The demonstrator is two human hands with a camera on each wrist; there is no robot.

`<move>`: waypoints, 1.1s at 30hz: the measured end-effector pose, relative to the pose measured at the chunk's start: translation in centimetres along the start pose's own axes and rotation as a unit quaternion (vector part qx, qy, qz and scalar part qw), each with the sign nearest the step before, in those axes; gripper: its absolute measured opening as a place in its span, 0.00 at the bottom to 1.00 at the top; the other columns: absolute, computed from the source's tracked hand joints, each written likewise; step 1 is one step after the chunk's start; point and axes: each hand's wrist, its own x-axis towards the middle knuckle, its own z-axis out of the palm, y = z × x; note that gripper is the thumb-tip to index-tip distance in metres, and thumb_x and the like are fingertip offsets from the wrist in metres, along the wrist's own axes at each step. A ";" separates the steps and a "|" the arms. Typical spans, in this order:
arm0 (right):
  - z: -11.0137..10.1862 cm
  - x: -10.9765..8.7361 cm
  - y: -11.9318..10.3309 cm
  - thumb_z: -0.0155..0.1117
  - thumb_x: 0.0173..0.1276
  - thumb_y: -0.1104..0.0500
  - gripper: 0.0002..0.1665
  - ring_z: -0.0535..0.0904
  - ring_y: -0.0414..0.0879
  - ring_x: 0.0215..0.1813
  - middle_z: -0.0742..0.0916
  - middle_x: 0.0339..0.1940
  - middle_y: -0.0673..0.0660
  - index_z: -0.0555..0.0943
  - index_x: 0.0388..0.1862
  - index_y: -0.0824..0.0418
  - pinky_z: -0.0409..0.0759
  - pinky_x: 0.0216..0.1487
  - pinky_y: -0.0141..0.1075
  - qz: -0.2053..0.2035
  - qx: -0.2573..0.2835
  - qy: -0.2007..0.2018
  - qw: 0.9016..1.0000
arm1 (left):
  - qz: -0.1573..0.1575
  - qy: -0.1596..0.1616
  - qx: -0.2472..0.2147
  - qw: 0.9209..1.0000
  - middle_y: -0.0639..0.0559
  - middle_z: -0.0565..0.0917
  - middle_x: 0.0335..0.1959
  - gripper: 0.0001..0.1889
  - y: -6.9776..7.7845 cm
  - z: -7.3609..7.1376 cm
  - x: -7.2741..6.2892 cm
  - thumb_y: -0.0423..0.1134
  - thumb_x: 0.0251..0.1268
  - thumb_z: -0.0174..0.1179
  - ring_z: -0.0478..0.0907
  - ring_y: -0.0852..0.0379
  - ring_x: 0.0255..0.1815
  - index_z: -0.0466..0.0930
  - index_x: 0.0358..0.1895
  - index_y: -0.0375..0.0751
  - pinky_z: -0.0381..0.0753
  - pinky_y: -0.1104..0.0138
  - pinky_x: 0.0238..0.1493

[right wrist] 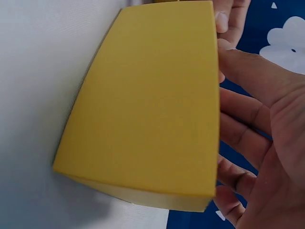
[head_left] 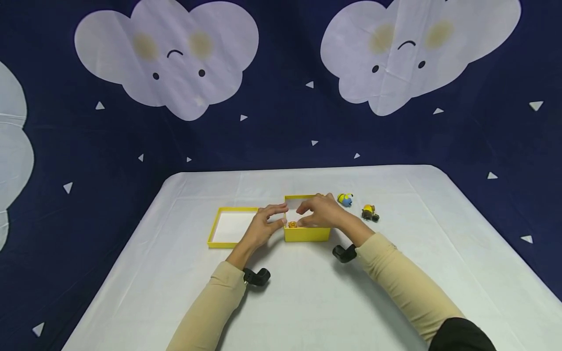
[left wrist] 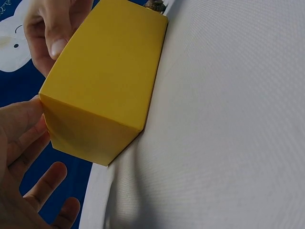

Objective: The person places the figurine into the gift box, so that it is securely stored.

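Right hand (head_left: 322, 210): held over the yellow box (head_left: 307, 235), fingers bent but loose, thumb tip at the near rim. A gap is seen between thumb and index finger, nothing seen in it, so read as released; the other fingertips are hidden by the walls.

Left hand (head_left: 263, 225): nothing grasped. Thumb and index finger are rested against the box's left wall, the outer fingers left loose in the left wrist view. Probably placed there so the box is steadied while its inside is reached from the right.

Box is set upright on the white table (head_left: 298, 302), mouth up, long side facing near, so access from above is given to both hands. A small orange toy (head_left: 292, 224) is seen in its near left corner, just beside the right thumb; contact can't be told.

Yellow-rimmed tray (head_left: 224, 245), likely the lid, is laid hollow side up left of the box, out of the right hand's way.

Blue-and-yellow figure (head_left: 345, 199) and brown-and-yellow figure (head_left: 370, 212) are left lying to the right, the first farther, both within easy right-hand reach.
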 end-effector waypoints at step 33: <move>-2.6 -5.3 5.3 0.69 0.58 0.45 0.26 0.72 0.57 0.53 0.84 0.51 0.59 0.81 0.54 0.54 0.62 0.47 0.43 0.065 0.102 0.094 0.988 | -0.013 0.010 0.001 1.000 0.59 0.74 0.64 0.18 -1.1 0.2 0.2 0.37 0.64 0.59 0.64 0.53 0.65 0.78 0.57 0.45 0.62 0.50 0.68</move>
